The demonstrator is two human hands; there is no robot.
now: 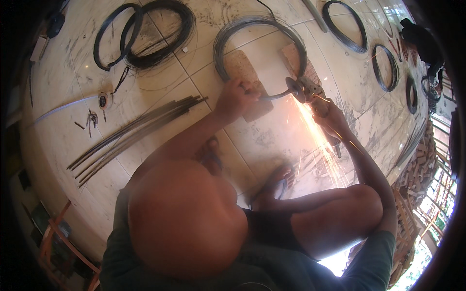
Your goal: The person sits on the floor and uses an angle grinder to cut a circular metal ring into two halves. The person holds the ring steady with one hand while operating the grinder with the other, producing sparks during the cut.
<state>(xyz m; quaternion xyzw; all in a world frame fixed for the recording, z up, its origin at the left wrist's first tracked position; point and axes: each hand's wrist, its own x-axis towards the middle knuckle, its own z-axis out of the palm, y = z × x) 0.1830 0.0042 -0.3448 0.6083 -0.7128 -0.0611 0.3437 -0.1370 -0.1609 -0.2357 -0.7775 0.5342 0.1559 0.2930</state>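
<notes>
A crouching person's left hand (236, 99) curls round the near stretch of a large dark-grey coil of thin metal wire (257, 20), which lies across two rough brown rectangular bricks (244, 65), just over the left brick's near edge. The right hand (327, 116) wraps a small metal angle grinder (309, 91), its disc (293, 87) at the wire beside the right brick; orange sparks (314, 130) stream nearward. Done well, this likely needs light, square disc pressure, a firm left grip well back, and feet outside the sparks. Counted on the pale tiled floor (204, 145): two overlapping black wire coils (145, 61) left of the bricks, three separate wire coils (358, 48) right, one tape measure (103, 101), and several dark straight metal rods (167, 109), too bunched to count.
</notes>
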